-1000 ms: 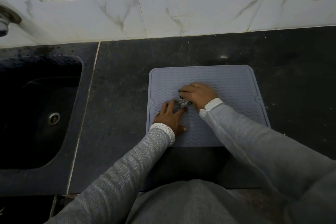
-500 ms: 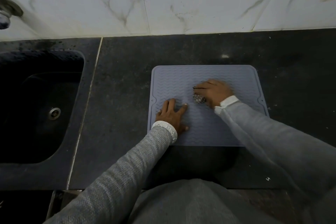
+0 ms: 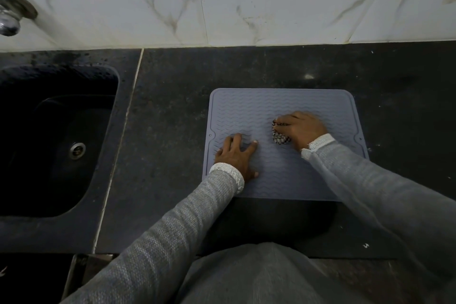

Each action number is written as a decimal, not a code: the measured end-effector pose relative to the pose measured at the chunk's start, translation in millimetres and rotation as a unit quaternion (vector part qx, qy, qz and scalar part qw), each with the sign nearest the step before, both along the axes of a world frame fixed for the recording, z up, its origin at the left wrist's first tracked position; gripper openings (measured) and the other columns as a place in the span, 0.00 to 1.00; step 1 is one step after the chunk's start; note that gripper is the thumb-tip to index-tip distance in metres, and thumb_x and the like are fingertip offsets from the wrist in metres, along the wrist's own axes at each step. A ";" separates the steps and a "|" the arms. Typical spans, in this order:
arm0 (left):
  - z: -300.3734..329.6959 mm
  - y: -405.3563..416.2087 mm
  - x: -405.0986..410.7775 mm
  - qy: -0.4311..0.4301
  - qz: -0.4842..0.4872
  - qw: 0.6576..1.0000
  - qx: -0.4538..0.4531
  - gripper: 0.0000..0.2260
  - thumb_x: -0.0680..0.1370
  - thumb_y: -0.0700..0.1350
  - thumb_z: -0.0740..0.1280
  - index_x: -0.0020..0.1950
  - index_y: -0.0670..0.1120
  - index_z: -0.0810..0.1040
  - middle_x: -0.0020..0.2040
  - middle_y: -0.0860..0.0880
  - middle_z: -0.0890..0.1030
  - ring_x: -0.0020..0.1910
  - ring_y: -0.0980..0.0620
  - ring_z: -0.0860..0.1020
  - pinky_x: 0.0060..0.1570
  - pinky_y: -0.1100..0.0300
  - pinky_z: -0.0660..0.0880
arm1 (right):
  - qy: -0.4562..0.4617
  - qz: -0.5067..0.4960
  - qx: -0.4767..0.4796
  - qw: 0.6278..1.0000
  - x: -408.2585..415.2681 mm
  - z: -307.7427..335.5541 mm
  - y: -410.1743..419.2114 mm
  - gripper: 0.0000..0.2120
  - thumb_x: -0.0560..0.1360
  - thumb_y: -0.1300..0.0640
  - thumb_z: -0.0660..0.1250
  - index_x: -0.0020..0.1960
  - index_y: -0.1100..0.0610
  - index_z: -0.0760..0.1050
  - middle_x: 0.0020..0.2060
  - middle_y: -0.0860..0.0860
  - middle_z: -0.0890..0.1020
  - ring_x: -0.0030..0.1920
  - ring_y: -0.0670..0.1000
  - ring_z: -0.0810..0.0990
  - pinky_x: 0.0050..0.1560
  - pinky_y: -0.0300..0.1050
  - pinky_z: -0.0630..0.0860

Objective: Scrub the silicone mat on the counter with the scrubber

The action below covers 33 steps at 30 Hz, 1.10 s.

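I see the silicone mat (image 3: 283,106) lying flat on the dark counter (image 3: 172,111), its long axis running from 9 to 3 o'clock, with the near edge close to the counter's front. My right hand (image 3: 302,128) sits right of the mat's centre, fingers curled round the scrubber (image 3: 280,136), which pokes out at the hand's 8 o'clock side and presses on the ribbed surface; the hand is blurred, so I cannot tell exactly how the fingertips sit. My left hand (image 3: 235,155) lies flat with fingers spread near the mat's 8 o'clock corner, pinning it. From the scrubber, the widest untouched stretch lies toward 10 and 12 o'clock, and a narrower band toward 3. I judge the next stroke has free room leftward until it nears the left hand. The sink (image 3: 59,140) sits well apart at 9 o'clock.
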<state>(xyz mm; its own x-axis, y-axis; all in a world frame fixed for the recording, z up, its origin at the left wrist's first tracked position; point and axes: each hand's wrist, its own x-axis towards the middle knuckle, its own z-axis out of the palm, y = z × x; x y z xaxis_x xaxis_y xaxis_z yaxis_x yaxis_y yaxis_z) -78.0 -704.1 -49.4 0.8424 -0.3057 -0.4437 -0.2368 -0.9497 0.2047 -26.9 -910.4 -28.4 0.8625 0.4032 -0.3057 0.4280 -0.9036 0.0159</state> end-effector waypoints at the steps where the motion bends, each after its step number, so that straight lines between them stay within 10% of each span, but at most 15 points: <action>1: 0.9 -0.7 0.2 0.000 0.001 1.000 0.001 0.39 0.71 0.61 0.69 0.75 0.59 0.51 0.75 0.45 0.47 0.75 0.40 0.45 0.69 0.39 0.57 | -0.006 -0.001 0.006 1.000 -0.5 1.0 4.5 0.23 0.76 0.59 0.61 0.70 0.48 0.66 0.72 0.46 0.66 0.70 0.54 0.62 0.69 0.52 0.59; 33: 3.4 -0.4 1.5 0.017 0.002 1.000 0.005 0.39 0.71 0.61 0.68 0.75 0.59 0.50 0.76 0.46 0.46 0.75 0.40 0.44 0.69 0.39 0.56 | -0.011 0.044 -0.055 0.997 -2.4 -4.4 -5.1 0.26 0.76 0.58 0.61 0.72 0.45 0.60 0.74 0.44 0.60 0.70 0.54 0.61 0.67 0.54 0.61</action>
<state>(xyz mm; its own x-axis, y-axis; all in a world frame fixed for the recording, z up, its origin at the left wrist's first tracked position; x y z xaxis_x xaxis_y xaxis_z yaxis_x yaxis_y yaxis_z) -76.5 -704.4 -46.1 0.8282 -0.2978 -0.4747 -0.2258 -0.9526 0.2037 -29.3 -915.5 -32.8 0.8328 0.4422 -0.3331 0.5035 -0.8551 0.1236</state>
